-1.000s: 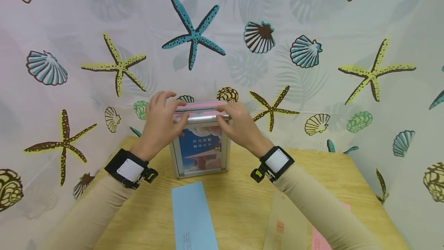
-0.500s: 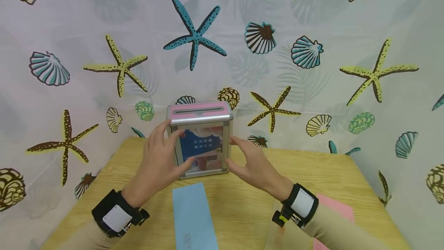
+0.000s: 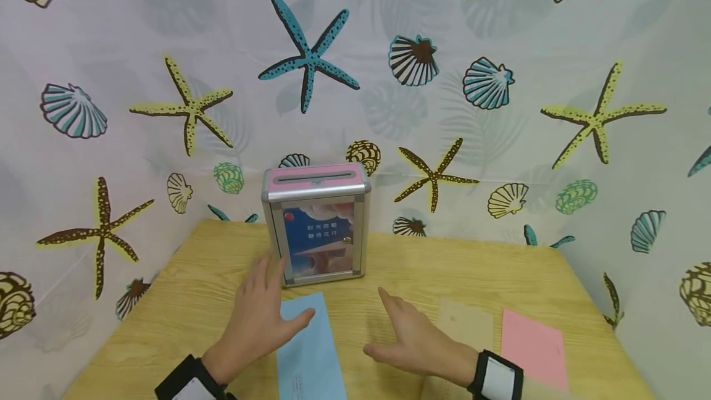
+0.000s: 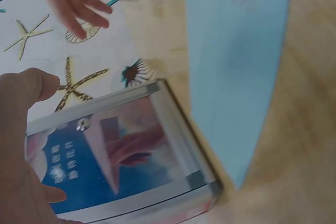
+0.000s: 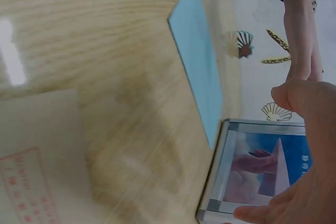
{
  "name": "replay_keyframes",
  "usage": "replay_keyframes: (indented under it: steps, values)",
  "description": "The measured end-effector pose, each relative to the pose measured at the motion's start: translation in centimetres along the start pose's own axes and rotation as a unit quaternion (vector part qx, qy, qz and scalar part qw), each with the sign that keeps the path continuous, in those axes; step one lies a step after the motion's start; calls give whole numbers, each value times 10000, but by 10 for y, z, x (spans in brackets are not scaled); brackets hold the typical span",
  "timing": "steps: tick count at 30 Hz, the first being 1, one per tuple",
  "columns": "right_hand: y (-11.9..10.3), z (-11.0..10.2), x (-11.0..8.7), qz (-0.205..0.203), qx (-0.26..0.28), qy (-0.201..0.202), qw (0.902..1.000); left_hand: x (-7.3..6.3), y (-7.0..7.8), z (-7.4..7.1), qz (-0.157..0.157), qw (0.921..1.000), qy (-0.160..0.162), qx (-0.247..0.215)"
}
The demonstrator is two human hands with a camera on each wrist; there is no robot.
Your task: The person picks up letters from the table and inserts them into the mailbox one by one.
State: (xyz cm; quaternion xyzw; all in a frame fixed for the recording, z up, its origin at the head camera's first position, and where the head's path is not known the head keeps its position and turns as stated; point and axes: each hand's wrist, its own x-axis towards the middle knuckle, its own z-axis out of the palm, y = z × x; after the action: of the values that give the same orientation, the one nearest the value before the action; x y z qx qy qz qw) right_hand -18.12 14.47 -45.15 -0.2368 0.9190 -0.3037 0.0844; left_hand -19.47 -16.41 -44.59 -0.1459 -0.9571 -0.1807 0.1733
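Left hand point(image 3: 257, 320) and right hand point(image 3: 413, 338) are apart, empty; blue envelope point(image 3: 312, 357) lies flat on surface point(image 3: 222, 258), near side of slotted box point(image 3: 318, 227), so pinching an edge likely avoids creasing it.

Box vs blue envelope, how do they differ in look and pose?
The box stands upright, while the blue envelope lies flat. The box is a thick, silver-framed case with a slotted pink top and a printed front; the envelope is thin and pale blue with a little small print. The box sits farther back, the envelope in front of it. Both are on the wood-grain table.
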Motion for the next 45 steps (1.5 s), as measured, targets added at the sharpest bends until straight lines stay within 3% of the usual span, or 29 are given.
replay_keyframes:
  steps: [5,10,17,20,25,28,33,35,40,45]
  values:
    - [0,6,-11,-98,-454,124,9988,-17,0,19,-173,9979,-617,55]
    - [0,8,-20,-63,-744,-16,9972,-32,-2,31,-396,9884,-1460,-102]
    - [2,16,-30,-97,-854,-488,9951,-58,-6,47,-402,9788,-2007,-50]
    - [2,19,-33,-191,-974,-671,9928,-76,-10,54,-294,9793,-1997,128]
    - [2,24,-34,-245,-1241,-900,9879,-96,-22,66,31,9877,-1343,798]
    - [16,37,-30,-371,-1350,-999,9851,-91,-25,64,-275,9849,-1598,604]
    - [11,49,-26,-453,-1260,-1076,9851,-72,-34,62,-1106,9626,-2473,-29]
    - [-2,48,-27,-469,-1212,-1066,9858,-65,-39,65,-1265,9601,-2492,-74]
    - [-3,64,-18,-425,-1284,-943,9863,-48,-45,70,-1474,9609,-2343,-87]
    - [-10,78,-6,-735,-1532,-629,9834,-35,-47,74,-1645,9586,-2314,-212]
